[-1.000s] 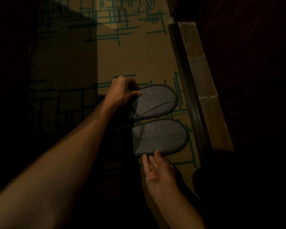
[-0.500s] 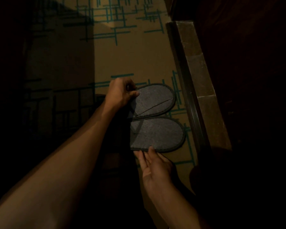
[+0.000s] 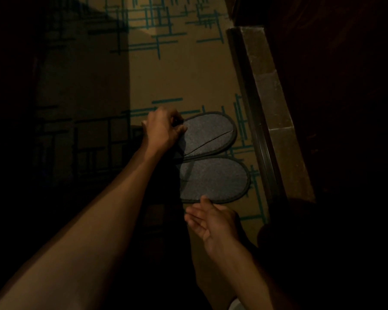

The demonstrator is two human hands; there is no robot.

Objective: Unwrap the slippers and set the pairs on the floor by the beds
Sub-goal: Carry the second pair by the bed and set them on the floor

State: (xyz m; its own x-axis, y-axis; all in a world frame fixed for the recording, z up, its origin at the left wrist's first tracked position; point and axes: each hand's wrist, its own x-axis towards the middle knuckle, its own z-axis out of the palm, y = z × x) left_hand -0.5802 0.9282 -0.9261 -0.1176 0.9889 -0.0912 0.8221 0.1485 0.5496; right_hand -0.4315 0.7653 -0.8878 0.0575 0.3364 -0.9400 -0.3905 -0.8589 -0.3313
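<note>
Two grey slippers with dark edging lie side by side on the patterned carpet, toes pointing right toward a bed base. The far slipper [image 3: 207, 133] has its heel end pinched in my left hand [image 3: 162, 130]. The near slipper [image 3: 215, 179] touches it along one edge. My right hand [image 3: 211, 222] hovers just below the near slipper, palm turned up, fingers spread, with only a fingertip near its rim. The slippers' heel ends are lost in shadow.
A dark trim strip [image 3: 255, 121] and a brown stone-like ledge [image 3: 276, 104] run along the right of the slippers. The tan carpet [image 3: 177, 70] has teal line patterns. The left and right sides of the view are in deep darkness.
The near slipper slid up against the far one, closing the gap. My right hand drew back from its rim and turned palm up. My left hand stayed on the far slipper.
</note>
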